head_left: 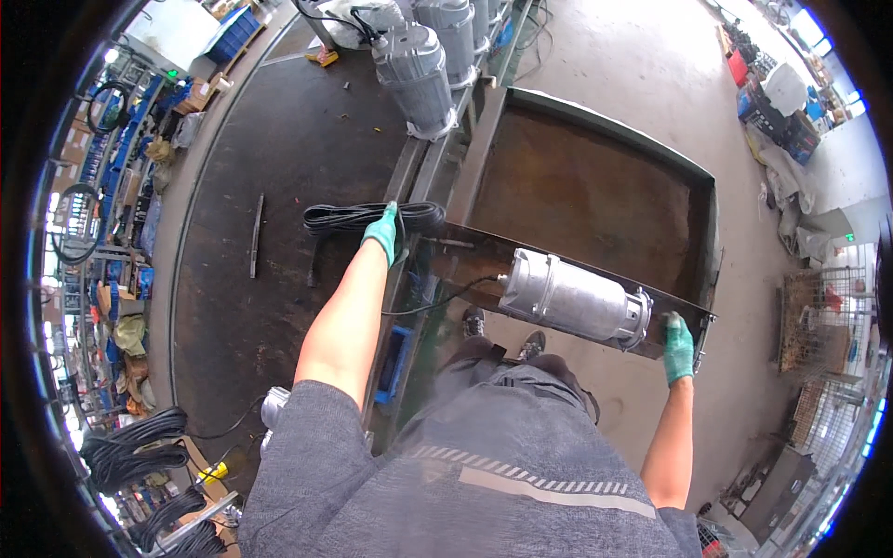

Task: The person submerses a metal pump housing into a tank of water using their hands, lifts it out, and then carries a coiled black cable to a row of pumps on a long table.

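My left hand (pixel 382 231), in a green glove, is closed around a bundle of coiled black cable (pixel 346 218) above the dark bench edge. A thinner run of the cable curves over to the end of a silver metal cylinder (pixel 579 299), which looks like a submersible pump. It lies on its side across a metal ledge at the near side of a trough, its ribbed open-frame end toward the right. Just beyond that end is my right hand (pixel 679 349), also green-gloved, over the ledge's right end. Its fingers are blurred, so their grip is unclear.
The shallow trough (pixel 586 186) with a rusty brown bottom stands ahead. Several similar upright cylinders (pixel 416 82) line the bench's far edge. A metal strip (pixel 258 236) lies on the dark bench (pixel 219 307). A blue bin (pixel 394 365) sits below it; more black cable coils (pixel 139 446) are at lower left.
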A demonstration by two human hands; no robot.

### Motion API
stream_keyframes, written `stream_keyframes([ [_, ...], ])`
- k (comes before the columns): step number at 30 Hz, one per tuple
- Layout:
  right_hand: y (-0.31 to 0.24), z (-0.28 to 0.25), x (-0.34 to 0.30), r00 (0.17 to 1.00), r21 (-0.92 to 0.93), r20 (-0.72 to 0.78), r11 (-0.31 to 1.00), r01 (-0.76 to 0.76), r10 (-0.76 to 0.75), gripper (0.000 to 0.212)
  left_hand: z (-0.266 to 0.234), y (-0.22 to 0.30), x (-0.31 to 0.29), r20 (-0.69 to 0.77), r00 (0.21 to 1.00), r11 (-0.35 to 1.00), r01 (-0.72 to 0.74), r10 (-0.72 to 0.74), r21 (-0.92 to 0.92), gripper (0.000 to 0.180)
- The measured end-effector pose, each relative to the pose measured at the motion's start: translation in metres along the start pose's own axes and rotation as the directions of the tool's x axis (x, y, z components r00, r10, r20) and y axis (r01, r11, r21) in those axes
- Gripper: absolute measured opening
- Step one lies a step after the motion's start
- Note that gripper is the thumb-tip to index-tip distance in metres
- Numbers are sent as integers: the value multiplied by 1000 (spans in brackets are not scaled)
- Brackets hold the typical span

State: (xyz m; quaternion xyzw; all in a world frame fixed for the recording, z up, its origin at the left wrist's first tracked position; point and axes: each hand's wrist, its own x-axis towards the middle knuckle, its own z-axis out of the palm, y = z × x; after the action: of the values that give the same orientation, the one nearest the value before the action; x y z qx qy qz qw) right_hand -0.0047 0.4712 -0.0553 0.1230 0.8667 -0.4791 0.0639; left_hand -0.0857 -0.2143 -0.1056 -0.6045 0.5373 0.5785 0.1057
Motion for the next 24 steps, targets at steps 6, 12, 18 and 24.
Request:
stream_keyframes([
  [6, -53, 30, 24, 906, -49, 387, 985, -167, 173, 53, 18, 4, 48, 686, 707, 737, 372, 169, -565, 56],
  [12, -62, 33, 55, 769, -82, 592, 967, -241, 241, 70, -59, 2, -101, 272, 873, 675, -85, 405, -733, 45],
  [18, -58, 34, 63, 702, -71, 646, 940, -334, 298, 53, -119, 19, -277, -113, 565, 299, -583, 817, -755, 43],
  [24, -85, 37, 37, 665, 185, 745, 939, -289, 58, 41, -174, 41, -383, -480, 155, -90, -888, 863, -450, 36],
])
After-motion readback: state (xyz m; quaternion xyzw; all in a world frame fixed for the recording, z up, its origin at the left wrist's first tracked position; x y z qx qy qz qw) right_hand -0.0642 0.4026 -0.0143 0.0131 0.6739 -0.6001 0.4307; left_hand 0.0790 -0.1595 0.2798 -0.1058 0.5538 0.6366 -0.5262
